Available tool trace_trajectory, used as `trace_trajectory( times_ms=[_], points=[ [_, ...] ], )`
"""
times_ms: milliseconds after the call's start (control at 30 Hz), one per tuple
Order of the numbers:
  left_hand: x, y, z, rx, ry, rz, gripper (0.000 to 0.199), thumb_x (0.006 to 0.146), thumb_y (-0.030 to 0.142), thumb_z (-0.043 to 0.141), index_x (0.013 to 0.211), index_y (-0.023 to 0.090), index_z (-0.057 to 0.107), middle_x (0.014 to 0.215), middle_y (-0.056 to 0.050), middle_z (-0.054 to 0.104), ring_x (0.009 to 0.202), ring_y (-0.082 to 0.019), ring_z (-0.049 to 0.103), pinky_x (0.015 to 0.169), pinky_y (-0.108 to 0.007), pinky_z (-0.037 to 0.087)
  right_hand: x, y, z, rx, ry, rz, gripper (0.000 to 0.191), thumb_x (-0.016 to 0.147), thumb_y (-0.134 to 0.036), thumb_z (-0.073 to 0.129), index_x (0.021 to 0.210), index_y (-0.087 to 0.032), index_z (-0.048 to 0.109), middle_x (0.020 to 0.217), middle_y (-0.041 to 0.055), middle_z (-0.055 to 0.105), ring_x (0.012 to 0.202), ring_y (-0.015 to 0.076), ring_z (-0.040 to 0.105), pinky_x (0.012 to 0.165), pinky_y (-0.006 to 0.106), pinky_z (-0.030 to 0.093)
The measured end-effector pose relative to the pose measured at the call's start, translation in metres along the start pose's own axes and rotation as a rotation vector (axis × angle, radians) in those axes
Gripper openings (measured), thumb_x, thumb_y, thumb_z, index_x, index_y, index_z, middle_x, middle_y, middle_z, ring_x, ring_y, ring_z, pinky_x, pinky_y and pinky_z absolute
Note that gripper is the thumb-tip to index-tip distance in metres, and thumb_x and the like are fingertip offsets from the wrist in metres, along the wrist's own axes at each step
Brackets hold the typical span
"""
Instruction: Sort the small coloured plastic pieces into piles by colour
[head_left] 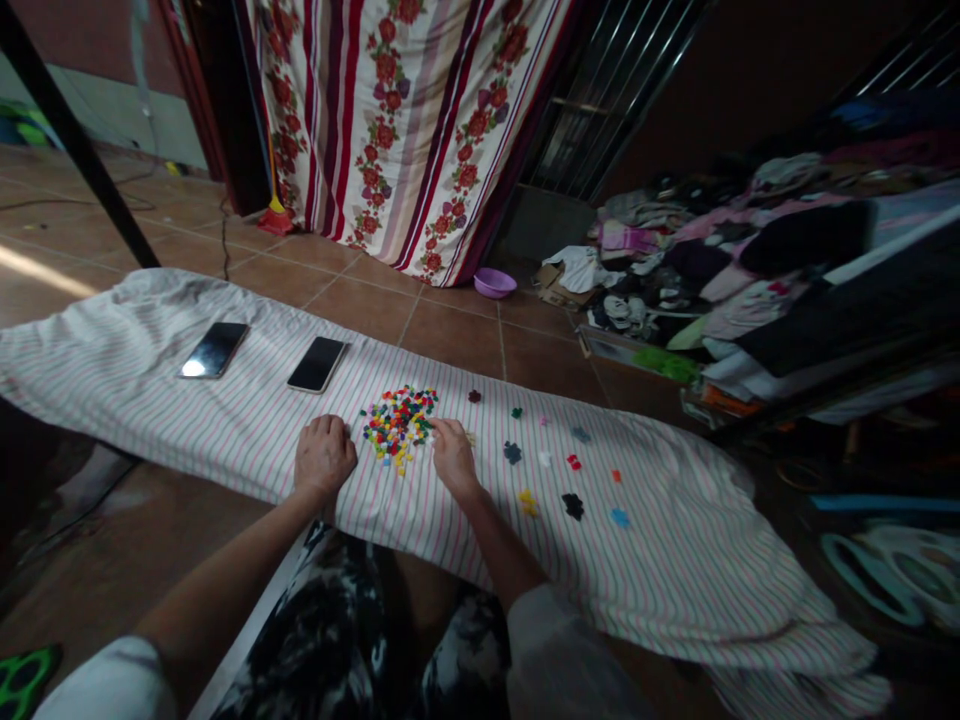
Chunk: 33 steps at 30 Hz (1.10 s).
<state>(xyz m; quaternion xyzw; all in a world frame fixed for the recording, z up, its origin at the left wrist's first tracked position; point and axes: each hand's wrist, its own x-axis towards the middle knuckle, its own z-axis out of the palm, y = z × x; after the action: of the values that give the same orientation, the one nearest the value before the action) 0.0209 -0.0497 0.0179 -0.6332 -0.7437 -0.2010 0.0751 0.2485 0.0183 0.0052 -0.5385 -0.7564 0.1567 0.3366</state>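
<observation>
A pile of small multicoloured pieces (397, 425), like tiny plastic bricks or beads, lies on the striped cloth between my two hands. My left hand (325, 455) rests on the cloth just left of the pile, its fingers curled in. At the pile's right edge, my right hand (454, 458) has thumb and fingertips pinched together; whatever may be between them is too small to make out. Right of that hand lie separate colour groups: brown (475, 396), green (517, 412), dark grey-blue (512, 453), white (545, 459), red (574, 462), yellow (528, 502), black (573, 505), blue (620, 517) and orange (616, 476).
Two phones (316, 364) (215, 350) lie left on the striped cloth (675, 560) covering a long, low surface. Beyond are a floral curtain (412, 130), a purple basin (495, 283) on the tiled floor and heaped clothes (720, 240) at right.
</observation>
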Motion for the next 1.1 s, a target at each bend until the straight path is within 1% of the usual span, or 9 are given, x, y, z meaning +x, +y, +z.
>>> trace_trajectory(
  times_ms=[167,267,367,500,700,867,967,1100],
  points=[
    [0.0,0.0,-0.001,0.011,-0.001,0.001,0.012,0.083,0.021,0.045,0.088,0.019,0.056,0.091,-0.012,0.061,0.094,-0.028,0.055,0.085,-0.041,0.04,0.005,0.0,0.007,-0.084,-0.016,0.071,0.04,0.088,-0.009,0.041,0.114,-0.018,0.07,0.106,0.013,0.066,0.102,0.0234,0.061,0.095,0.036,0.049],
    [0.0,0.001,-0.001,0.002,-0.009,-0.003,0.012,0.082,0.021,0.046,0.088,0.019,0.056,0.092,-0.013,0.062,0.095,-0.029,0.055,0.085,-0.042,0.04,0.003,0.0,0.008,-0.078,-0.023,0.051,0.043,0.087,-0.006,0.04,0.114,-0.019,0.07,0.105,0.0123,0.066,0.102,0.0229,0.062,0.095,0.035,0.049],
    [0.0,0.001,-0.001,-0.001,-0.007,-0.002,0.013,0.082,0.021,0.046,0.088,0.019,0.056,0.092,-0.013,0.062,0.094,-0.029,0.054,0.085,-0.042,0.041,-0.002,0.0,0.006,-0.027,-0.021,0.016,0.045,0.086,-0.005,0.04,0.113,-0.021,0.071,0.105,0.0102,0.067,0.101,0.0213,0.062,0.095,0.034,0.05],
    [0.0,0.0,-0.001,0.001,-0.004,-0.005,0.012,0.082,0.021,0.046,0.088,0.019,0.056,0.092,-0.012,0.063,0.094,-0.029,0.055,0.085,-0.042,0.04,-0.005,-0.001,0.005,0.02,0.009,0.018,0.044,0.085,-0.006,0.041,0.112,-0.022,0.072,0.104,0.0088,0.068,0.101,0.0206,0.062,0.095,0.035,0.05],
    [0.0,0.0,-0.001,0.001,-0.009,-0.007,0.012,0.081,0.021,0.047,0.088,0.019,0.056,0.092,-0.013,0.062,0.095,-0.029,0.055,0.085,-0.042,0.041,-0.005,-0.001,0.007,0.044,0.05,0.039,0.037,0.085,-0.009,0.042,0.103,-0.021,0.071,0.101,0.0086,0.069,0.099,0.0203,0.062,0.095,0.034,0.049],
    [0.0,0.0,0.0,0.013,-0.003,-0.005,0.012,0.082,0.021,0.046,0.088,0.019,0.056,0.092,-0.012,0.062,0.094,-0.029,0.055,0.085,-0.041,0.041,-0.008,-0.001,0.008,0.027,0.093,0.057,0.028,0.085,-0.011,0.042,0.092,-0.019,0.068,0.092,0.0087,0.067,0.092,0.0207,0.061,0.088,0.033,0.049],
    [0.0,0.0,-0.001,0.014,-0.005,-0.001,0.012,0.082,0.02,0.046,0.088,0.019,0.056,0.092,-0.012,0.062,0.094,-0.029,0.055,0.085,-0.041,0.041,-0.012,-0.001,0.008,0.015,0.107,0.041,0.025,0.086,-0.012,0.042,0.086,-0.02,0.065,0.087,0.0079,0.065,0.09,0.021,0.06,0.087,0.033,0.048],
    [0.0,0.001,-0.002,0.009,-0.008,-0.011,0.01,0.082,0.021,0.047,0.087,0.019,0.056,0.092,-0.012,0.062,0.094,-0.029,0.055,0.085,-0.041,0.04,-0.016,-0.002,0.008,0.019,0.088,0.003,0.025,0.086,-0.011,0.041,0.086,-0.019,0.065,0.091,0.0092,0.063,0.092,0.0212,0.059,0.088,0.034,0.048]
  ],
)
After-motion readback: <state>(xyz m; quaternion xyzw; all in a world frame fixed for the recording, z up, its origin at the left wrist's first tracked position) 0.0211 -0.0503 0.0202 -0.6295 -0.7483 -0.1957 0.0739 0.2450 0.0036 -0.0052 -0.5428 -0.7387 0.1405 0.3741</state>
